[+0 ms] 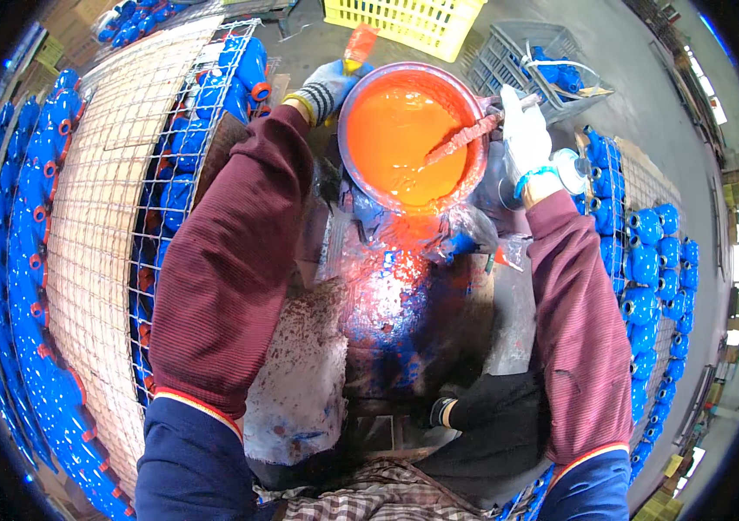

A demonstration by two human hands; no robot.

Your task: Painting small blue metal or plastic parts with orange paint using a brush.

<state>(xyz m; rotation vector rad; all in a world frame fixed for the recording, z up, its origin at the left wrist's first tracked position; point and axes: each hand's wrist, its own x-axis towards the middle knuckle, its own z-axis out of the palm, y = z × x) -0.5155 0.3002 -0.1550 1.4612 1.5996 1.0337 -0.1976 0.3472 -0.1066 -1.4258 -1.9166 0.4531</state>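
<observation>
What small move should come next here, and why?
Probably a slow stir with the paint-crusted reddish stick: its tip meets the orange liquid paint inside the round, paint-smeared bucket, and the white-gloved right hand is at its upper end.

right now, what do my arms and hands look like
Left hand: pale glove, dark stripes, blue fingers, yellow cuff edge. Right hand: white glove, light blue wristband. Maroon ribbed oversleeves edged in red and yellow over navy sleeves.

stick (463,141) in paint (391,135) (bright orange)
</observation>
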